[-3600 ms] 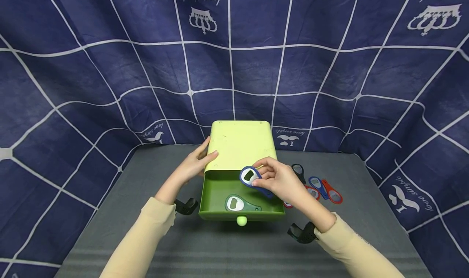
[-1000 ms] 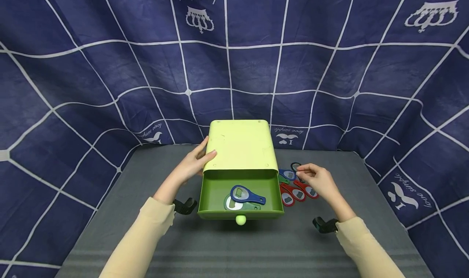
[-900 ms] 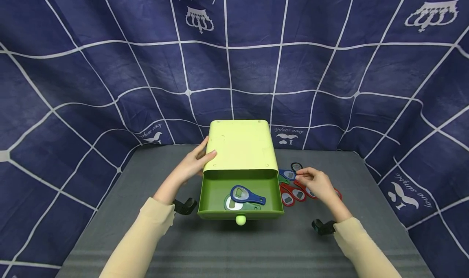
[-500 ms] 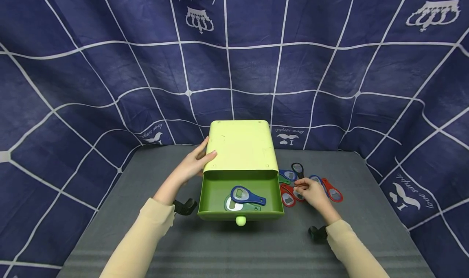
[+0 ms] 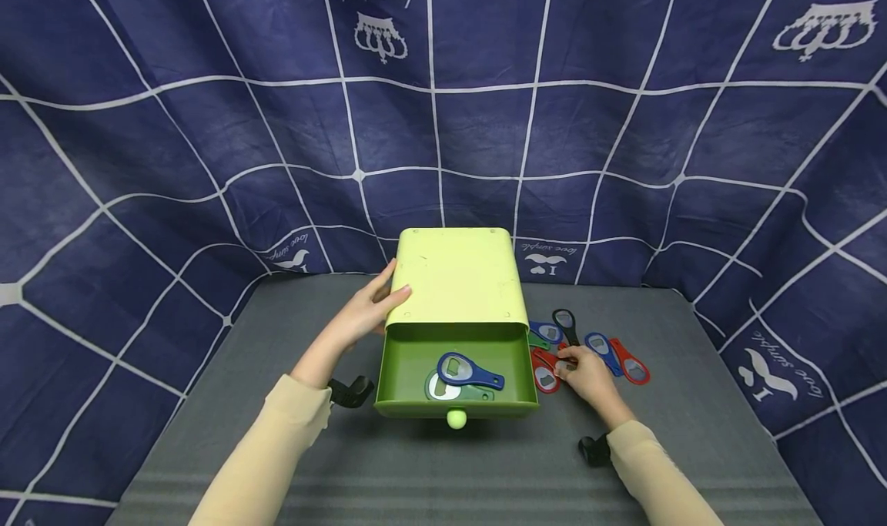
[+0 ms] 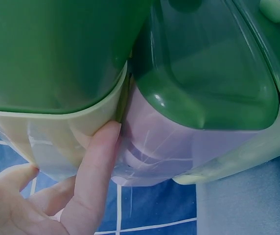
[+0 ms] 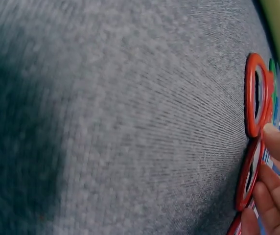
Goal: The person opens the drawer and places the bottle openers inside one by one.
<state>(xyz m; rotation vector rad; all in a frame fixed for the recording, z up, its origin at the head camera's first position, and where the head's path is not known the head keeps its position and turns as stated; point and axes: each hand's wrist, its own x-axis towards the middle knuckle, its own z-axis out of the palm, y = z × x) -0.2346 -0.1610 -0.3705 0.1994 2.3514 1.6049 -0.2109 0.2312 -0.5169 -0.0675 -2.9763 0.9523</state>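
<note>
My left hand (image 5: 363, 306) rests against the left side of a pale green drawer box (image 5: 460, 272), thumb on its top edge, fingers fairly straight along the wall. Its green drawer (image 5: 409, 356) is pulled out; inside, a blue bottle opener (image 5: 467, 370) lies across a green bottle opener (image 5: 443, 387). Right of the box, my right hand (image 5: 589, 376) pinches a red bottle opener (image 7: 250, 176), mostly hidden by the hand in the head view. Close beside it lies another red bottle opener (image 5: 545, 376), its handle near my fingertips.
More bottle openers lie around the right hand: a black opener (image 5: 564, 322), a blue opener (image 5: 604, 351), a red opener (image 5: 632, 366), and a blue opener (image 5: 547, 331) against the box. A blue curtain (image 5: 443, 125) hangs behind the grey tabletop (image 5: 430, 472).
The blue bottle opener earlier in my right hand now lies in the drawer. The right hand has moved right, then down from near the black opener to the red ones. The left hand has stayed put.
</note>
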